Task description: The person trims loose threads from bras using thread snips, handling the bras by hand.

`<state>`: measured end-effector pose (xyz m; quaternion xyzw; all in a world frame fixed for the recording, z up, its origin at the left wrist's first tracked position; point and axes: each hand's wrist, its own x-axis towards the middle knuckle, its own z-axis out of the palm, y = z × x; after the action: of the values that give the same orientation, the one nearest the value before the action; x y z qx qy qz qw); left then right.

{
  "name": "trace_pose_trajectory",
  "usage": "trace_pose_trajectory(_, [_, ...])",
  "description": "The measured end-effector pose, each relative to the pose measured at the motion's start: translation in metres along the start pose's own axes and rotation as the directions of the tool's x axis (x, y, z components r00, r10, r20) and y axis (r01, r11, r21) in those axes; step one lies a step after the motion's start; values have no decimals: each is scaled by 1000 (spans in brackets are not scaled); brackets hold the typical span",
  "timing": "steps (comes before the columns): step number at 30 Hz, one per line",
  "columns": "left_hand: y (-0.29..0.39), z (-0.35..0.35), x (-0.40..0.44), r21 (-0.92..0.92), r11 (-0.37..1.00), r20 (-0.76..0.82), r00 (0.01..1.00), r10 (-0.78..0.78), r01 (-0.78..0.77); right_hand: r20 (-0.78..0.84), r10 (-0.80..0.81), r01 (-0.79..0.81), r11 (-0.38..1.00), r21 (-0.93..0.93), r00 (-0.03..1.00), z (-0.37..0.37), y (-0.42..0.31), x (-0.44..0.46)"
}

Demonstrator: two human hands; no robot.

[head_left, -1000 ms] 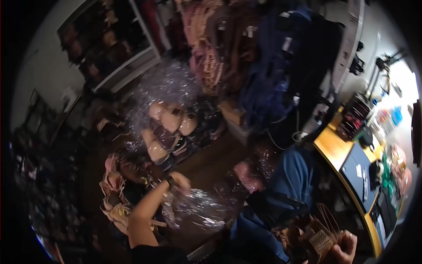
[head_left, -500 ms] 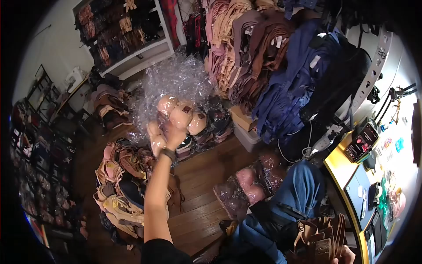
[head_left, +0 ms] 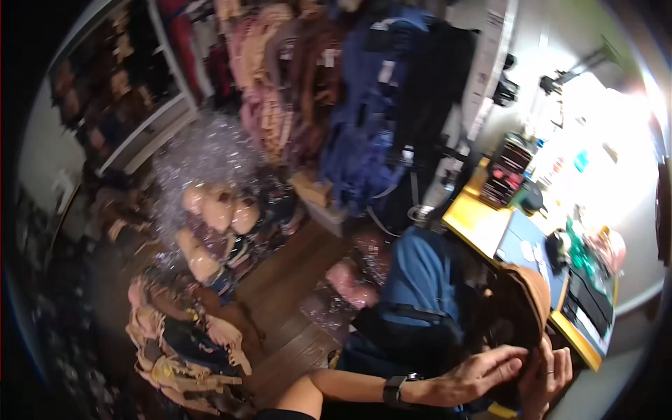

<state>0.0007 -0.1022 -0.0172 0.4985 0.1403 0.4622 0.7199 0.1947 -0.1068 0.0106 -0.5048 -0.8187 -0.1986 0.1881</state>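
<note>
A stack of brown bras [head_left: 521,301] with moulded cups is held up at my lower right. My right hand [head_left: 549,371], a ring on one finger, is closed around its lower edge. My left hand [head_left: 483,372], a dark watch on the wrist, reaches across from the left. Its fingers are bent together against the same brown bras, close to the right hand; the fingertips are partly hidden. Below the bras are my legs in blue jeans [head_left: 420,273].
Clear plastic bags [head_left: 203,150] and beige bras [head_left: 217,210] lie in a floor pile at left. A heap of loose bras [head_left: 189,350] sits nearer. Wrapped pink bras [head_left: 350,283] lie beside my legs. A yellow-edged desk [head_left: 465,220] stands right; bras hang behind [head_left: 360,126].
My left hand has left the beige bras on the floor pile and come across to the brown bras at the right. The view has swung right, and the brown bras are raised higher.
</note>
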Motion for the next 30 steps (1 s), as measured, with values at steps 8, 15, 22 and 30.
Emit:
trace_pose_trajectory(8, [-20,-7,5,566,736,-194,927,-320,373,-209,-138,151,987,47,968,-2,-40,-15])
trace_pose_trajectory(15, [-44,-8,-7,623,782,-257,941,218,-11,56,316,-256,641,723,947,24,-6,-18])
trace_pose_trajectory(22, [43,-15,21,809,567,-24,957,291,-152,267,14,-235,520,821,964,17,-2,4])
trace_pose_trajectory(30, [72,-18,23,838,544,48,999,5,-43,8,-31,17,726,688,999,3,4,25])
